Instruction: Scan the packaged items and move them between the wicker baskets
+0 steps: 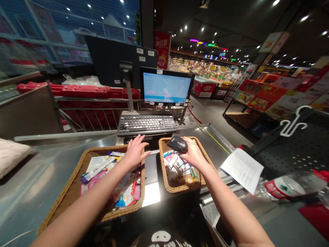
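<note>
- Head view, right hand [192,151]: fingers and thumb close on one end of the black mouse [178,144], probably because pinching it there lets it be carried clear of the packets.
- Same view, the mouse: it sits over the far part of the right basket [161,161], above small packets [177,164]; whether it touches any of them cannot be told.
- Left hand [135,152]: fingers spread and gripping nothing, over the left basket's [84,161] far right corner, just short of the keyboard [146,123]; contact with the rim is unclear.
- The baskets stand side by side on the metal tabletop [58,163], their raised rims likely serving to keep loose packets together.
- The keyboard lies below the lit monitor [167,87], presumably so that keys and screen face the person together.
</note>
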The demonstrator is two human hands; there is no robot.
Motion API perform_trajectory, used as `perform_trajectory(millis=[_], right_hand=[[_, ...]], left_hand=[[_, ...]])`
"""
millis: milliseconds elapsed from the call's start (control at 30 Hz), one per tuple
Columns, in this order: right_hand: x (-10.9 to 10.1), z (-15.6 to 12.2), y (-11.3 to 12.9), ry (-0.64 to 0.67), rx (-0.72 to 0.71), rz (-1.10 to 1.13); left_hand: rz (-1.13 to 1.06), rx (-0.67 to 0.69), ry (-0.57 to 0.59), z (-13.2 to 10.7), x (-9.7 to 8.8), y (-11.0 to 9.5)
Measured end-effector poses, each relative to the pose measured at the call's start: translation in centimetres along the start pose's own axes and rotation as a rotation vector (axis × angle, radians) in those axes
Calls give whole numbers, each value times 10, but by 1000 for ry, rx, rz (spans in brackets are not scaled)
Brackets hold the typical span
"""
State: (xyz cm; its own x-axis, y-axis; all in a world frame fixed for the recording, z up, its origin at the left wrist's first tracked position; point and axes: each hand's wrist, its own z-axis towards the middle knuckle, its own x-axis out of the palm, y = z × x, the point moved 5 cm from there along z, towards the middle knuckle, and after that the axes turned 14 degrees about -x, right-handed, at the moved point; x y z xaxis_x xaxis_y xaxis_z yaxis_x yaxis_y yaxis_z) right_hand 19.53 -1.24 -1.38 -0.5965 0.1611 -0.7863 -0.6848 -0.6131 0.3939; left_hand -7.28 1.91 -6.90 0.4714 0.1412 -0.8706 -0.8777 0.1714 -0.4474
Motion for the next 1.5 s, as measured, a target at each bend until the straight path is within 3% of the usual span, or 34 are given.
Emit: perform_trajectory(millis=[200, 367, 500, 700, 900, 1200, 1367, 1500], right_hand=[[-31, -23, -48, -16, 117, -109], [-43, -44, -78, -37, 208, -111], [-51, -58, -96, -69, 252, -124], [-56, -69, -118, -65, 296, -112], [-54, -69, -127, -55, 304, -83], [-48, -65, -126, -17, 308, -71], [-55, -66, -122, -48, 297, -101], [-58, -66, -116, -63, 284, -97]], left_hand=[[10, 227, 192, 30, 82, -103], [173, 303, 282, 47, 144, -162], [293, 319, 339, 53, 187, -181], [374, 309, 365, 50, 228, -182], [367, 261, 358, 51, 237, -174], [455, 256, 338, 53, 230, -172], [400, 268, 321, 62, 210, -171], [291, 386, 251, 66, 178, -167]])
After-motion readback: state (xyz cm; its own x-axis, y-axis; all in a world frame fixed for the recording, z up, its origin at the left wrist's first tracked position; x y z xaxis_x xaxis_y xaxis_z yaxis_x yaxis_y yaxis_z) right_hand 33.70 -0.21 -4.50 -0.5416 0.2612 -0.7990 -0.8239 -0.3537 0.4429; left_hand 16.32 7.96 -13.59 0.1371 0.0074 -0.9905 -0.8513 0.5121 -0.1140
